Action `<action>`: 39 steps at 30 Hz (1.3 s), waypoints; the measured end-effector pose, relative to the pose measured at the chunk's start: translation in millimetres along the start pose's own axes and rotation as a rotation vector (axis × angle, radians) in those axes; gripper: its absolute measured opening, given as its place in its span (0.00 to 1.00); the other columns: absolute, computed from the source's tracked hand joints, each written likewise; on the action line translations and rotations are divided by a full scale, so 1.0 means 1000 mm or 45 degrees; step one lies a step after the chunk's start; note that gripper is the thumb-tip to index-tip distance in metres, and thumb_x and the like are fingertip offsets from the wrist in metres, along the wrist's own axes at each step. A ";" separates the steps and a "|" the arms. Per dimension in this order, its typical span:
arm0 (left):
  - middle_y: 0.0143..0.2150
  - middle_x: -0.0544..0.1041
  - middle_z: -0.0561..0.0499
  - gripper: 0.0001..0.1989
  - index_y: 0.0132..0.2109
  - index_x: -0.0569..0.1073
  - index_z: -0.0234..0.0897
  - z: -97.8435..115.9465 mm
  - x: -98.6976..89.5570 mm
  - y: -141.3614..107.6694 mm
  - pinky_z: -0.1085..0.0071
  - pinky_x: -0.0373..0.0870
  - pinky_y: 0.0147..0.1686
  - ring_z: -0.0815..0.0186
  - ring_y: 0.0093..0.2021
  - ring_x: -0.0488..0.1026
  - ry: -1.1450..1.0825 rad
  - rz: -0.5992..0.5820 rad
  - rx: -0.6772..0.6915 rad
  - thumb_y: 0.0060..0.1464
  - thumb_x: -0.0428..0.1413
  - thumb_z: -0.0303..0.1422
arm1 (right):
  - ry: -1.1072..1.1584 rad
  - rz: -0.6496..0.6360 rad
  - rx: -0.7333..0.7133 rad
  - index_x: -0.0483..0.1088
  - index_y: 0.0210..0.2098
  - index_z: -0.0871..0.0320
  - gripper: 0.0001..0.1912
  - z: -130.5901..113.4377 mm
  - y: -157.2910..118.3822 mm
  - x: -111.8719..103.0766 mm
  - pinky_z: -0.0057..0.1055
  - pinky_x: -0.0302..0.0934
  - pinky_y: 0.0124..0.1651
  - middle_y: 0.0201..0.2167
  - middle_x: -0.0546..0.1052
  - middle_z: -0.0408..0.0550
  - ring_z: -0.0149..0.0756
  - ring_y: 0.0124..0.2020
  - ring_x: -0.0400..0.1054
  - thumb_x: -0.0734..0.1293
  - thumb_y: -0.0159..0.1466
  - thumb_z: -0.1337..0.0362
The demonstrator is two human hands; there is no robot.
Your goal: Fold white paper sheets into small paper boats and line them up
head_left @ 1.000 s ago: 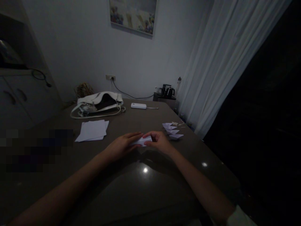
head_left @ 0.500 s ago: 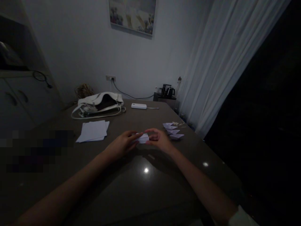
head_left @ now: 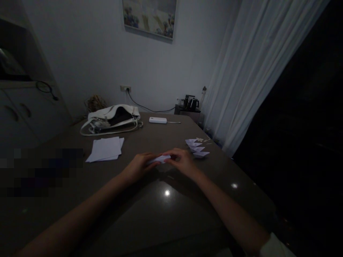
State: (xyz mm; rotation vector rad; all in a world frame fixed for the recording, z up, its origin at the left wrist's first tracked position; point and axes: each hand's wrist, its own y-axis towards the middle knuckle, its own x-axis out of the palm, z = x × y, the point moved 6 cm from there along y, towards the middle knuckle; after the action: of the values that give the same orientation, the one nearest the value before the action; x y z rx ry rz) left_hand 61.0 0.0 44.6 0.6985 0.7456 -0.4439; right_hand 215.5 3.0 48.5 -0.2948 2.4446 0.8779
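A small piece of folded white paper [head_left: 161,159] is held just above the table between both hands. My left hand [head_left: 139,166] pinches its left end, with the fingers along the top edge and the thumb below. On its right end, the fingers and thumb of my right hand [head_left: 182,162] are closed. The fingers hide part of the paper's folds. To the right of my right hand stand several folded paper boats [head_left: 197,148] in a close row. A stack of white paper sheets [head_left: 105,149] lies left of my left hand.
On the dark, glossy table [head_left: 150,221], a white handbag [head_left: 112,119] sits at the back left and a white power bank [head_left: 158,120] with a short cable lies near the far edge. Small pale scraps [head_left: 203,140] lie behind the boats. A white curtain [head_left: 241,78] hangs at the right.
The folded paper looks flatter and narrower now, pressed between the fingers. My right hand's fingers have closed in on its right end. The boats and sheets stay put.
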 end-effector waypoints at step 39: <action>0.23 0.65 0.55 0.21 0.36 0.73 0.30 0.001 0.010 -0.001 0.77 0.54 0.22 0.72 0.23 0.59 -0.419 -0.095 -0.307 0.55 0.47 0.45 | 0.526 0.263 0.251 0.75 0.24 0.57 0.11 0.016 0.002 -0.003 0.29 0.60 0.32 0.24 0.76 0.45 0.34 0.27 0.68 0.71 0.49 0.54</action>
State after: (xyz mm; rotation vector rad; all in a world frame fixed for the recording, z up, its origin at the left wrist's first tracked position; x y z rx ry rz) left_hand 67.5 -2.3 37.5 0.3599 0.5037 -0.5121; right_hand 223.6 14.9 40.0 -0.1648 2.9640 0.7040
